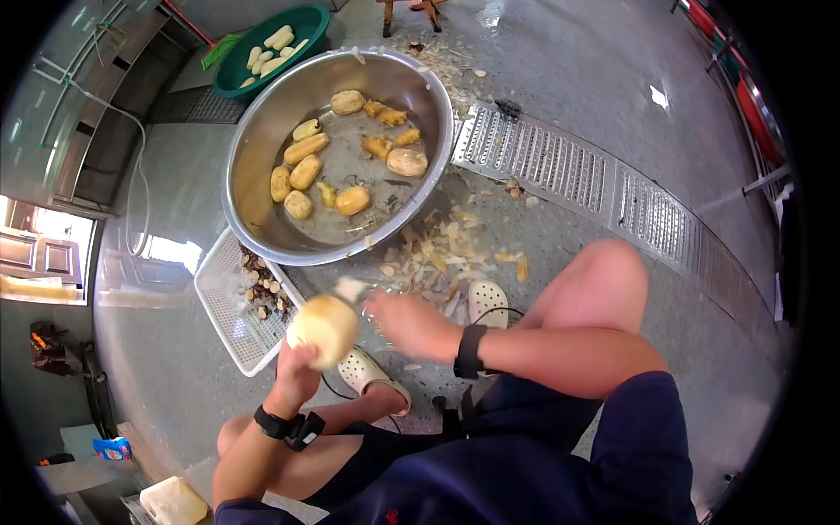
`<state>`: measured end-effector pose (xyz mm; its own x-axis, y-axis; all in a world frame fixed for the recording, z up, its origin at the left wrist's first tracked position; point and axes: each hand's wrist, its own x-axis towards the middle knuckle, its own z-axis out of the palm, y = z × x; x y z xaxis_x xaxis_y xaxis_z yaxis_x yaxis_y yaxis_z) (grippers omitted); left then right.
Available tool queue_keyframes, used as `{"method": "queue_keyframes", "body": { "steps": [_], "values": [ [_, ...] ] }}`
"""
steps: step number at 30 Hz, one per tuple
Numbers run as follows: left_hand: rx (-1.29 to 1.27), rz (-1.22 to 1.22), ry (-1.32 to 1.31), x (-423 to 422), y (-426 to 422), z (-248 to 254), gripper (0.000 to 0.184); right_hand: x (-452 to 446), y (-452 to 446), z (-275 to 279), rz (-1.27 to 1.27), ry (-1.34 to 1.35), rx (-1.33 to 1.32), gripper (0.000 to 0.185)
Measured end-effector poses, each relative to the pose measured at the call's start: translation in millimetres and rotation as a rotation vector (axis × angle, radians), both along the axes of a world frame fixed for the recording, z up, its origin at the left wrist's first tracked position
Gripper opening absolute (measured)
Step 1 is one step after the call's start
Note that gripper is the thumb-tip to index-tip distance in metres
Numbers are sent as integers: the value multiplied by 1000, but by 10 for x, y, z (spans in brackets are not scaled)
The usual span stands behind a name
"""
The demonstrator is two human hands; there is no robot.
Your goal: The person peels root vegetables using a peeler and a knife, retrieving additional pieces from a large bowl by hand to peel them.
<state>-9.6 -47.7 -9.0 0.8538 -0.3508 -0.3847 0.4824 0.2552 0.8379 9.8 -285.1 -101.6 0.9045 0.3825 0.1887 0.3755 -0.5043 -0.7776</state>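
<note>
My left hand (297,372) is wrapped round a large pale, peeled root piece (323,331), held up above the white basket's right side. To its right, my right hand (409,324) is closed and blurred by motion, with a whitish blurred shape (351,289) between it and the root. What my right hand grips cannot be made out. Beyond both hands stands a large steel basin (241,210) holding several brownish-yellow root pieces (353,200) in a little water.
A white basket (214,302) with dark scraps and cut ends is left of my feet. Peelings (446,254) litter the floor. Behind the basin, a green tub (319,31) holds peeled roots. A metal drain grate (542,162) runs off to the right.
</note>
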Motion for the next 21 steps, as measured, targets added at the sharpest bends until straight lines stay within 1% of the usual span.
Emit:
{"method": "queue_keyframes", "body": {
  "steps": [1, 2, 3, 4, 5, 7, 8, 10, 11, 14, 17, 20, 21],
  "values": [
    [-15, -45, -18, -93, -105, 161, 92, 45, -28, -59, 23, -118, -12, 39],
    [-29, -101, -29, -156, -158, 243, 94, 40, -64, -113, -13, 70, -28, 40],
    [-10, -103, -32, -197, -147, 229, 101, 69, -114, -11, -42, 259, -44, 42],
    [-42, -86, 8, -162, -123, 202, 102, 89, -150, 53, -62, 445, -70, 43],
    [-76, -54, 41, -95, -86, 167, 103, 41, -77, -197, -138, 257, 22, 48],
    [-135, 0, 132, -24, 93, 127, 106, 76, -117, -76, -133, 419, 89, 47],
    [-171, 0, 120, -19, 128, 123, 106, 89, -132, 10, -140, 504, 127, 46],
    [-235, -2, 99, 6, 157, 159, 106, 122, -97, 276, -118, 525, 188, 39],
    [-98, -25, -1, 13, 135, 149, 102, 103, -79, 423, -111, 541, 220, 36],
    [-61, 25, -35, -8, 177, 234, 102, 82, -82, 822, -27, 362, 269, 28],
    [-132, 70, 7, 23, 206, 269, 110, 4, -83, 1063, 52, 25, 163, 29],
    [-78, 42, -15, 73, 116, 368, 110, -50, -49, 1174, 89, -133, 42, 28],
    [-69, 18, -26, 80, 94, 379, 110, -52, -49, 1179, 94, -143, 30, 28]
  ]
}}
